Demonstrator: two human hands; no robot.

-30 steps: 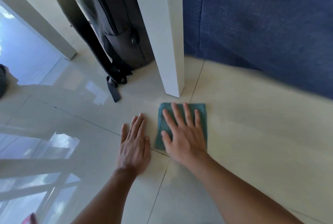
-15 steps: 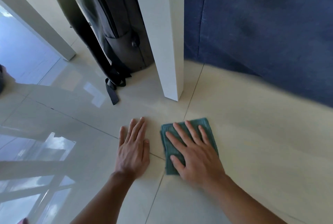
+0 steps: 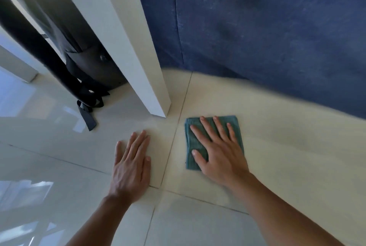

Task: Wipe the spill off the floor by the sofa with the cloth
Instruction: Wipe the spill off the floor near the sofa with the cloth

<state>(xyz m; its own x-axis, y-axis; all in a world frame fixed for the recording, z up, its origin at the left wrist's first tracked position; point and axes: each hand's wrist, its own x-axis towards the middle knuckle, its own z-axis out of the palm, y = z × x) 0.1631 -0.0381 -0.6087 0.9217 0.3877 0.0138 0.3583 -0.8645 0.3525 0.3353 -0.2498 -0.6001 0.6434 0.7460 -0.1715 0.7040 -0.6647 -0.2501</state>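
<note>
A folded teal cloth lies flat on the pale floor tiles, just right of a tile seam and in front of the dark blue sofa. My right hand presses down on it, palm flat and fingers spread, covering most of it. To the left of the seam my left hand rests flat on the bare floor, fingers together, holding nothing. I cannot make out a distinct wet spot on the tiles.
A white table leg stands on the floor just up and left of the cloth. Behind it leans a black bag, its strap trailing on the tiles. A second white leg is at the far left. The glossy floor reflects windows.
My right hand has slid the cloth from the foot of the table leg toward me, then rightward along the sofa front. My left hand has stayed planted on the floor.
</note>
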